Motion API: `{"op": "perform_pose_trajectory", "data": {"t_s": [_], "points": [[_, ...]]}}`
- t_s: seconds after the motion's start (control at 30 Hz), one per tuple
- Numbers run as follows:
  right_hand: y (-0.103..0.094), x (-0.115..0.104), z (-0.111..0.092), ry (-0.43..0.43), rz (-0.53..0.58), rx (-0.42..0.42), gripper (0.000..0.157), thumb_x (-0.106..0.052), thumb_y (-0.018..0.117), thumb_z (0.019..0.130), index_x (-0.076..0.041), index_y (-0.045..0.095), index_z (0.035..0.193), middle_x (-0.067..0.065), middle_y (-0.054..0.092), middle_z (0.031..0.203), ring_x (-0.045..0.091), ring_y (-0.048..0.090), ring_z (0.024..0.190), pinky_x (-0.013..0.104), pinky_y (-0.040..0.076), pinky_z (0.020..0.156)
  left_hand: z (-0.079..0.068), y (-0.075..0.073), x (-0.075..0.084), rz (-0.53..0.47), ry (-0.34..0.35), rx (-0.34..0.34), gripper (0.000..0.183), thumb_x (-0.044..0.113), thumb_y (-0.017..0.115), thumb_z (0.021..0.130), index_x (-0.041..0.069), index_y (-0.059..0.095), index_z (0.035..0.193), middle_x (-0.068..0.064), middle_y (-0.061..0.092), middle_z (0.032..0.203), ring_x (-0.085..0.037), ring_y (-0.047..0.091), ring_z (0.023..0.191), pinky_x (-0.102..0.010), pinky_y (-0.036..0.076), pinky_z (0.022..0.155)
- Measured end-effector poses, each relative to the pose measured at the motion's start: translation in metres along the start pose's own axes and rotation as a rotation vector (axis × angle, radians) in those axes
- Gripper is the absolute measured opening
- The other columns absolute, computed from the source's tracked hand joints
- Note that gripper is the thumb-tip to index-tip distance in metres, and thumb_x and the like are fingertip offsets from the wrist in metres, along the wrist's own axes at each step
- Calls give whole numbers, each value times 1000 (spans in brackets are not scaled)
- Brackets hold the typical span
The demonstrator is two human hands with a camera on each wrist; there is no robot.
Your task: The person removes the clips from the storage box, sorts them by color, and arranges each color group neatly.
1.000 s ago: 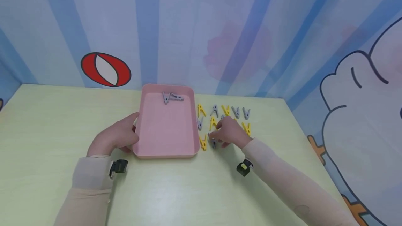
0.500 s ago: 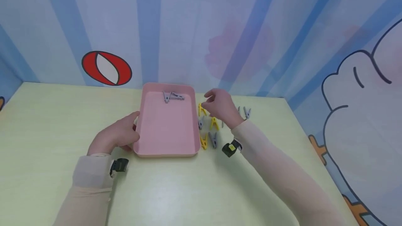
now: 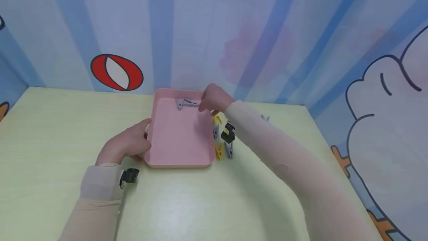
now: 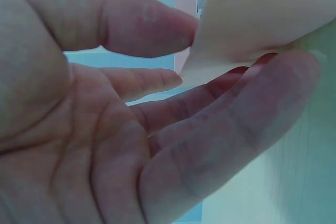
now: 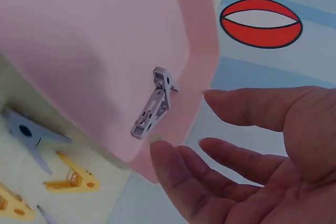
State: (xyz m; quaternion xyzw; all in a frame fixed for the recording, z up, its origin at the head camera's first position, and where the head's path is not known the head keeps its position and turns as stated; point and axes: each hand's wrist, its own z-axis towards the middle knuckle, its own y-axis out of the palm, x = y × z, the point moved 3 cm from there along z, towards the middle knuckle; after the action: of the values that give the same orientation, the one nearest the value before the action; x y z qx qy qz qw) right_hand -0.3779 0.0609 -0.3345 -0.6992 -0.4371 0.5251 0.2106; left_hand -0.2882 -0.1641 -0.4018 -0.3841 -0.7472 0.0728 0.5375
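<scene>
A pink tray [image 3: 178, 137] lies on the table with its long sides running away from me. My left hand [image 3: 128, 142] grips its left side, thumb [image 4: 152, 27] at the wall and fingers around the lower edge. Over the far right corner of the tray is my right hand [image 3: 215, 97]. Its thumb and fingers are apart in the right wrist view, with nothing between them. Below the fingertips, grey clothespins [image 5: 152, 106] lie inside the tray near its far wall, two of them in the head view.
Right of the tray, a yellow clothespin [image 3: 219, 151] and a grey clothespin [image 3: 229, 150] lie near its front corner. Other clothespins are partly hidden under the right forearm; one grey clothespin [image 3: 265, 118] shows beyond it. A printed backdrop [image 3: 190, 29] hangs behind the table.
My right hand has left the front row of clothespins, moving away and leftward to the far right corner of the tray. The left hand keeps its place on the tray.
</scene>
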Motion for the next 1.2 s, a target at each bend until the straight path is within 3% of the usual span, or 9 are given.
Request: {"op": "perform_pose_trajectory", "data": {"t_s": [0.17,0.3,0.47,0.57,0.63,0.73,0.9,1.0,1.2], "points": [[10,0,20,14,-32,20,23,-3,69,89,6,67,109,13,61,106,29,64,97,34,59,73,0,3,2,-7,9,1,83,-5,54,84,3,14,157,-23,51,117,-33,56,96,-39,57,68],[21,0,39,21,-107,63,10,-4,70,88,1,64,93,10,61,98,25,67,83,30,58,64,-2,5,3,-11,6,12,82,-7,52,84,3,14,157,-23,51,117,-33,57,93,-38,58,67],[31,3,57,38,-144,100,7,-2,65,89,-3,59,87,10,59,88,17,51,56,27,45,48,-1,8,5,-16,10,26,80,-8,52,85,4,18,156,-22,52,115,-32,58,91,-38,57,65],[36,6,63,59,-172,130,11,0,63,89,-1,60,99,10,60,92,15,48,57,26,41,49,0,11,8,-20,12,25,78,-8,53,85,5,21,155,-21,52,115,-32,57,92,-37,57,65],[38,9,68,58,-197,158,24,0,62,89,1,59,112,12,62,102,17,54,69,28,49,59,0,13,10,-22,17,22,74,-9,52,86,6,25,153,-20,52,116,-32,56,93,-37,57,65],[40,17,72,47,-233,185,34,-1,62,89,1,55,123,12,61,108,21,52,82,30,49,70,1,16,13,-20,33,18,67,-10,51,86,5,31,147,-19,52,118,-31,56,93,-37,56,64],[40,25,76,42,-295,194,17,-4,58,89,-1,59,106,9,55,88,21,45,72,31,39,60,4,20,17,-14,55,22,62,-12,50,85,5,35,142,-18,50,120,-30,56,90,-36,54,61],[40,26,76,27,-330,203,11,-8,63,87,-2,60,96,7,53,84,20,45,70,31,40,61,4,22,19,-17,51,20,63,-12,51,85,6,35,143,-18,50,121,-30,56,89,-36,54,61],[39,28,73,-13,-378,208,32,-24,73,85,-10,48,71,1,48,70,18,46,67,32,43,65,4,24,24,-15,49,12,61,-12,52,86,6,36,142,-18,51,121,-30,56,90,-36,55,62]]}}
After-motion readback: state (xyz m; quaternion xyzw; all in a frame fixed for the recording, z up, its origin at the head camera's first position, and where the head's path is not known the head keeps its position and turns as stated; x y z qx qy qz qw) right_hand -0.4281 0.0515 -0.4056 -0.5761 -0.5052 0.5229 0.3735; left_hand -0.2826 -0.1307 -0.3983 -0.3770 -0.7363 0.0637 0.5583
